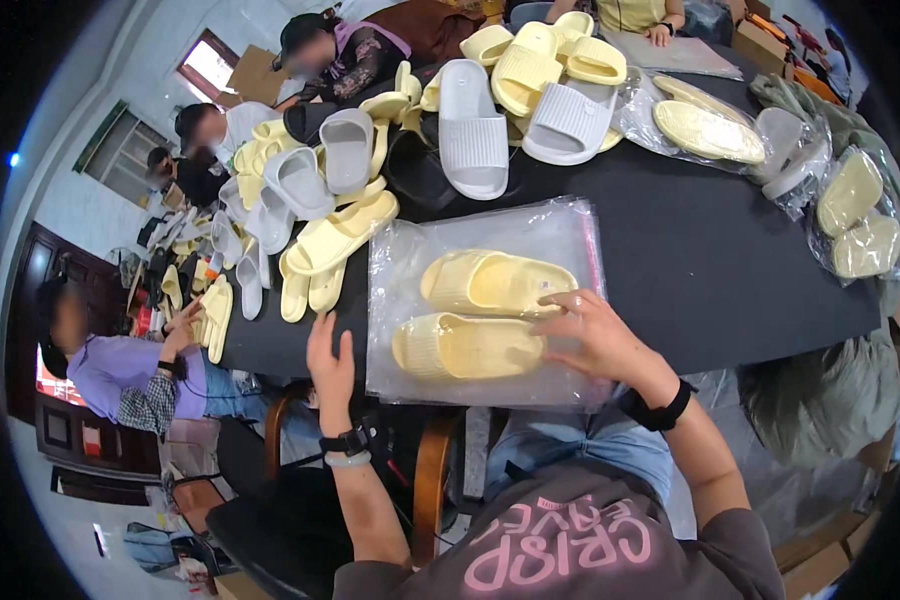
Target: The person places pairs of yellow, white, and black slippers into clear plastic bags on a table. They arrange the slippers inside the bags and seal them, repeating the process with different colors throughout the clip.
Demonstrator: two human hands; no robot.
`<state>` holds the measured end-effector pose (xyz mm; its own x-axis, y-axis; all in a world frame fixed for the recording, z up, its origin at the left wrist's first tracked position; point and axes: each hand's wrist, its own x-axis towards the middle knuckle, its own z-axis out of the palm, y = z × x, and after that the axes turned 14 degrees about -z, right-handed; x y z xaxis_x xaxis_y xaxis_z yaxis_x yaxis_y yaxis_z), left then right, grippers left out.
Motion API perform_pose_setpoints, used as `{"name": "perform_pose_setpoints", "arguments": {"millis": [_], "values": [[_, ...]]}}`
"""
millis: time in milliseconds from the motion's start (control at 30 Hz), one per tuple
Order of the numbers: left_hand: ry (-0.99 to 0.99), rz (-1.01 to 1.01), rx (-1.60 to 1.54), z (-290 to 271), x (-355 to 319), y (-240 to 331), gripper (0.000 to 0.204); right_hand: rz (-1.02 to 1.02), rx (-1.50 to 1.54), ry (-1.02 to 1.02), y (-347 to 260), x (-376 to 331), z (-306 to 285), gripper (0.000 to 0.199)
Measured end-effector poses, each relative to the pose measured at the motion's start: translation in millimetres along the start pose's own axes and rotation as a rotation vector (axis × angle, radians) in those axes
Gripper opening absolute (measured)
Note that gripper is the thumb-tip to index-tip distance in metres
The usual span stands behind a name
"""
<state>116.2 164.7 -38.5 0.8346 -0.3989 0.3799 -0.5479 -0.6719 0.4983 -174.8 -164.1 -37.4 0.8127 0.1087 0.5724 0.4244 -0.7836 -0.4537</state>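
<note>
On the bench, I note yellow slippers paired, apparently to fit the clear bags; left hand empty, right hand at heels, grip unclear.

A long table with a matt black top carries everything here; read it as a dial, with 6 o'clock at the near edge. Clear plastic bags lie flat toward 7 o'clock, reaching that edge. From 9 to 12 o'clock spreads a heap of yellow, grey and black slippers, overlapping so much that which ones touch the surface is partly hidden. At 1 o'clock lies a flat, pale sheet. At 2 o'clock sits 1 bagged yellow pair, and at 3 o'clock another bagged yellow pair.
</note>
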Motion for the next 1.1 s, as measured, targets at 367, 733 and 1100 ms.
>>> {"name": "perform_pose_setpoints", "arguments": {"millis": [367,733,1100], "values": [[-0.233,0.100,-0.188,88,18,11,0.044,-0.238,0.124,-0.260,40,63,73,0.037],[-0.314,0.010,0.034,83,11,6,0.048,-0.297,-0.205,-0.271,21,87,85,0.031],[-0.268,-0.004,0.422,97,1,15,0.069,0.360,-0.229,-0.059,35,-36,-17,0.028]]}}
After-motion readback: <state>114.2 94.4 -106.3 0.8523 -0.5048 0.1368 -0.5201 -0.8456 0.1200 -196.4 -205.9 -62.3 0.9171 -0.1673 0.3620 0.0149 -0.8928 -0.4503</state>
